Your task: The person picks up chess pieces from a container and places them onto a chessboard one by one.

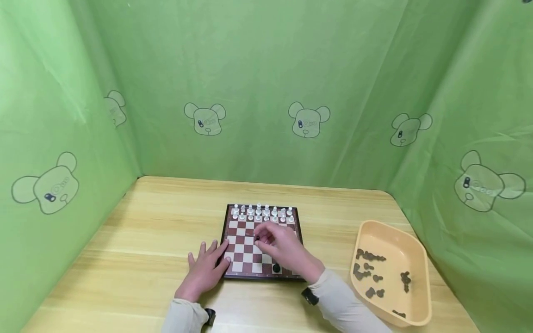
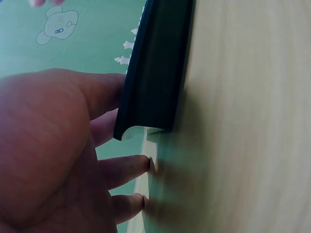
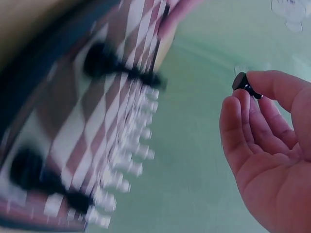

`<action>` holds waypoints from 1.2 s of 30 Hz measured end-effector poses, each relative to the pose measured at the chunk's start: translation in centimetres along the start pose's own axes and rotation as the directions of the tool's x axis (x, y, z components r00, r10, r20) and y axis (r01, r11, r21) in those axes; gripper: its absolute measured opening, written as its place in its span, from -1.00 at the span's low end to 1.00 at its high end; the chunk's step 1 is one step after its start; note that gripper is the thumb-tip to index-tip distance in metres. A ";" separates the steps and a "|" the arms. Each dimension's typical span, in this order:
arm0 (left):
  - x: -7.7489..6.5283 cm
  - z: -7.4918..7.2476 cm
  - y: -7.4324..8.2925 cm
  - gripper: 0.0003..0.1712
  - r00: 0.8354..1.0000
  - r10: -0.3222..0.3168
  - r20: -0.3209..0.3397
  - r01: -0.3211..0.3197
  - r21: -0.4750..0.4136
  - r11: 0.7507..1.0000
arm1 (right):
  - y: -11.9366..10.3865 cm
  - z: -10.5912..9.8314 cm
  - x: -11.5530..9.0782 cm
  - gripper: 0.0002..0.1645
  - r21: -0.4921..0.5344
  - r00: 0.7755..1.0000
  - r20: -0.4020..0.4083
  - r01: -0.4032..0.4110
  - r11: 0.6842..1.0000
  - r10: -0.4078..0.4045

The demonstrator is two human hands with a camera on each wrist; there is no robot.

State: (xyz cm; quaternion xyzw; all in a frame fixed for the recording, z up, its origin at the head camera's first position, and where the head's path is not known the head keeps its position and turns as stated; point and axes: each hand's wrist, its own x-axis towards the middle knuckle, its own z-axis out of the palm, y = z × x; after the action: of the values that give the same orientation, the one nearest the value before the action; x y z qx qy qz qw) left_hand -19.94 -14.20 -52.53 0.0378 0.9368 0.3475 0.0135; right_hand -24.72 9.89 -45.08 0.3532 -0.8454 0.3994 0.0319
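A chessboard [image 1: 243, 252] with red-brown and white squares lies on the table. White chess pieces [image 1: 258, 212] stand in two rows along its far side. My right hand [image 1: 287, 247] is above the board, pinching a small black chess piece [image 3: 240, 81] between thumb and fingers. A black chess piece [image 1: 276, 268] stands near the board's front edge. Two black pieces, one of them this chess piece [image 3: 104, 60], show in the right wrist view; the head view hides one behind my right arm. My left hand [image 1: 206, 270] rests at the board's left edge, fingers extended, thumb and forefinger touching it.
To the right stands a yellow plastic tub [image 1: 395, 240] with several dark chess pieces [image 1: 370, 255] lying loose in it. The wooden table [image 1: 158, 222] is bordered by green curtains [image 1: 258, 152] at the back and both sides.
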 end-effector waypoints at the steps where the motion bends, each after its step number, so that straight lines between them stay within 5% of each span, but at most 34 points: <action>1: 0.0 0.0 0.0 -0.40 1.000 0.001 -0.001 -0.001 0.000 1.000 | -0.3 0.5 0.2 -0.73 -0.007 1.000 0.012 -0.004 1.000 0.004; 17: 0.0 -0.4 0.2 -0.40 1.000 0.011 -0.002 -0.011 0.021 1.000 | -0.7 5.8 3.1 -0.77 -0.029 0.986 0.102 -0.129 0.991 0.132; 36: 0.0 -0.4 0.1 -0.39 1.000 0.016 0.004 -0.016 0.001 1.000 | 0.1 8.0 3.6 -0.73 -0.095 0.980 0.160 -0.104 0.990 0.118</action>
State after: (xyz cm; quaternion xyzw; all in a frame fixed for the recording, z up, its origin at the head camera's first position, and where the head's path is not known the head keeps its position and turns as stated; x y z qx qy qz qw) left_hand -19.98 -14.41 -52.20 0.0457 0.9366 0.3472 0.0125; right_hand -25.62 2.32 -49.39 0.3358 -0.8799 0.3332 -0.0456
